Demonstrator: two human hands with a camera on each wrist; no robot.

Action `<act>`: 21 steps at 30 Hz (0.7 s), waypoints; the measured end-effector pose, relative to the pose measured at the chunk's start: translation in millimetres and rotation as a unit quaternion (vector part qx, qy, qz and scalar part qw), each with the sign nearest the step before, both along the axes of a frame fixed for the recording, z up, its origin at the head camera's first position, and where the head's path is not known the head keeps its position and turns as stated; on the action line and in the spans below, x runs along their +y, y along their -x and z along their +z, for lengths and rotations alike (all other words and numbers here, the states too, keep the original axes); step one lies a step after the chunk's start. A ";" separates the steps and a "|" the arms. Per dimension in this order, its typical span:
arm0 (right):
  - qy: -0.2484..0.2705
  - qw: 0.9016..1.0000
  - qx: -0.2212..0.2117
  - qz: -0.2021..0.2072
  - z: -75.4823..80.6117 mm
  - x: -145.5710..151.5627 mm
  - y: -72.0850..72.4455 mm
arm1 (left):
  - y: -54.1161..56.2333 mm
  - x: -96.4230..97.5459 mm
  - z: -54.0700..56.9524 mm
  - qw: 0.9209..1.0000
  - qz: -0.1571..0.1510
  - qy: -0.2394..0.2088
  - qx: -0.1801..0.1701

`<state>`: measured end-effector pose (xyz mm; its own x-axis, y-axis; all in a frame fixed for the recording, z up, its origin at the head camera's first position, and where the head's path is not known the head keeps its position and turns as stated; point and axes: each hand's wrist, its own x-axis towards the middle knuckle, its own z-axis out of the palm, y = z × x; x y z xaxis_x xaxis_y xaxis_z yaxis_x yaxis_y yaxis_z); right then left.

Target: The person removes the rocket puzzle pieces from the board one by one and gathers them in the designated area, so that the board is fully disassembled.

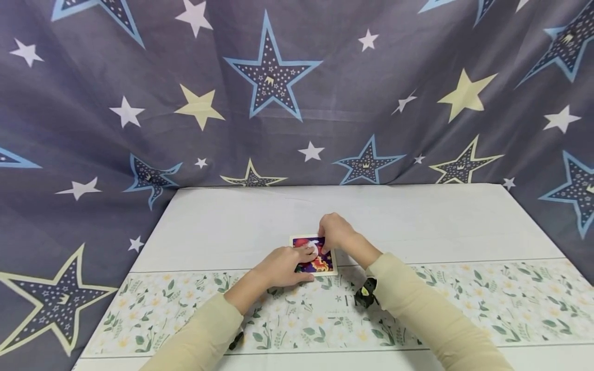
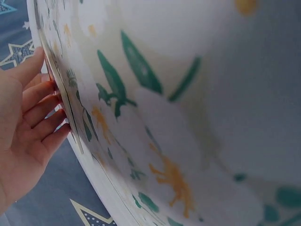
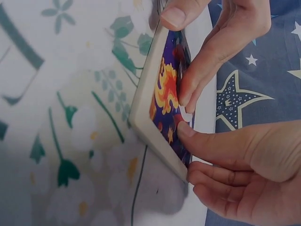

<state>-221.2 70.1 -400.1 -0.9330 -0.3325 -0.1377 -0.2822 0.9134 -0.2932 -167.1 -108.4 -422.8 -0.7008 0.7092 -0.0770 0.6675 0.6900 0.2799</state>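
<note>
A small square picture board point(image 1: 320, 265) with a cream border and a purple, red and orange print lies on the table, under both hands. My left hand point(image 1: 283, 265) rests on it from the left; its fingers reach over the picture, and the thumb is at the near border. At the right side of the board, my right hand point(image 1: 339, 233) has its thumb on the picture and its fingers point(image 3: 207, 176) bent at the edge, pinching it. Part of the print is hidden beneath the fingers. In the left wrist view the board shows only as a thin edge beside the left hand point(image 2: 28, 113).
The white table point(image 1: 223, 221) bears a floral band point(image 1: 176, 304) across its near part. A dark star-patterned cloth point(image 1: 325, 118) hangs behind and at both sides. A black strap-like item point(image 1: 365, 292) sits at the right wrist.
</note>
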 end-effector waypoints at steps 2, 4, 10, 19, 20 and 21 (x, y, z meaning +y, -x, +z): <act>-0.004 1.000 -0.003 -0.004 0.1 -0.6 0.5 | -0.1 -0.1 0.0 1.000 0.001 0.001 0.001; -0.009 1.000 -0.007 -0.008 0.3 -1.6 1.0 | -0.2 -0.3 -0.1 1.000 0.001 0.001 0.002; -0.041 0.999 -0.014 -0.007 -0.1 -5.4 1.8 | -0.2 0.0 -1.9 1.000 -0.005 -0.008 0.010; -0.031 1.000 -0.003 -0.003 -2.2 -3.0 2.7 | 1.1 -0.1 -1.7 1.000 0.003 -0.009 -0.002; -0.023 1.000 -0.001 -0.003 -2.5 -2.2 2.1 | 1.3 -0.2 -1.8 1.000 0.003 -0.009 -0.001; -0.016 1.000 0.000 -0.003 -2.9 -1.3 1.5 | 1.5 -0.4 -2.0 1.000 0.003 -0.009 -0.001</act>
<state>-222.6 68.7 -402.9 -0.9350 -0.3220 -0.1484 -0.2763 0.9241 -0.2640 -168.6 -108.7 -424.8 -0.7055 0.7057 -0.0653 0.6625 0.6894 0.2930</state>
